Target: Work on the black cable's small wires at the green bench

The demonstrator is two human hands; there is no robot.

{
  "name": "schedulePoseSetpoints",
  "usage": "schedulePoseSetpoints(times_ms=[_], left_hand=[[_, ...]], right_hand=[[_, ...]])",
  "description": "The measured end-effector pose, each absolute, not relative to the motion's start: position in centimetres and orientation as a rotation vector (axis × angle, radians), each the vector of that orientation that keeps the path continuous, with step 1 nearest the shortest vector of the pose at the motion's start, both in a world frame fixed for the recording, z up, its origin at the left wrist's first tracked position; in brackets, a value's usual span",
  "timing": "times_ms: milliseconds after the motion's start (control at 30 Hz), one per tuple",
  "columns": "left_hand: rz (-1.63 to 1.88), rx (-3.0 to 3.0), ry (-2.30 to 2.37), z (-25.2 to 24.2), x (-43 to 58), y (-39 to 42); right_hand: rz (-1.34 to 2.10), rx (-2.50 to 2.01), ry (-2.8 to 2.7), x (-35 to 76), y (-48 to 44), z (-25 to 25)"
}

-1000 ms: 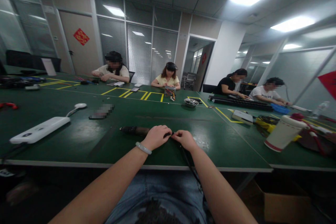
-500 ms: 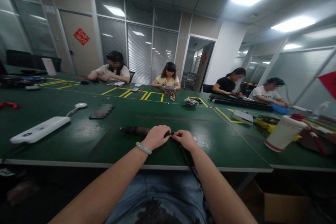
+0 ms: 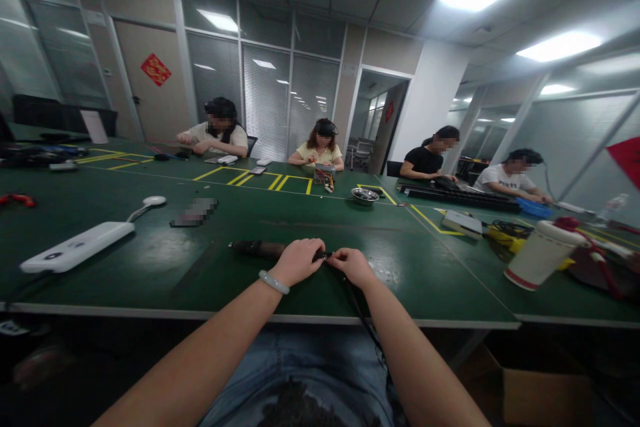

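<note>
White elongated device (image 3: 77,247), left of frame: being supported by the table (image 3: 140,293). Dark cylindrical tool (image 3: 260,249), centre: being gripped toward its right end by the curled left hand (image 3: 303,260). Black cord (image 3: 357,299), lower centre: being pinched by the right hand (image 3: 355,267).

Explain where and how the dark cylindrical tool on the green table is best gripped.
Probably around the brown section of the dark cylindrical tool, from above and crosswise: the tool is rounded, lies on its side, and shows uncovered beside the left hand.
</note>
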State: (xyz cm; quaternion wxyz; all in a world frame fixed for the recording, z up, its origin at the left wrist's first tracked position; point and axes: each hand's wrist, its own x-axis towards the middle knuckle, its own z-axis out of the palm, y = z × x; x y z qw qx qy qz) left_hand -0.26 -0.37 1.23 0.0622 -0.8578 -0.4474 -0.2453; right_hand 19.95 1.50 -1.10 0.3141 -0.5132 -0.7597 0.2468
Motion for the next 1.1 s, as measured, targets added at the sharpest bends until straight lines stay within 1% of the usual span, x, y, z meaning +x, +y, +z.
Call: schedulePoseSetpoints(times_ms=[367, 633, 933, 1100], left_hand=[[-0.729, -2.644, -1.271, 1.39, -0.28, -0.46], [-0.744, -2.603, -1.361, 1.35, -0.28, -0.48], [-0.745, -2.64, -1.266, 1.22, -0.36, -0.31], [-0.733, -2.629, -1.289, 1.28, -0.3, -0.33]], right_hand=[[0.661, -1.339, -2.007, 19.97, 1.74, -1.35], [0.64, -1.353, -2.009, 19.9, 1.61, -1.13], [0.636, -1.341, -2.011, 19.92, 1.69, -1.33], [0.65, -1.344, -2.002, 19.87, 1.54, -1.13]])
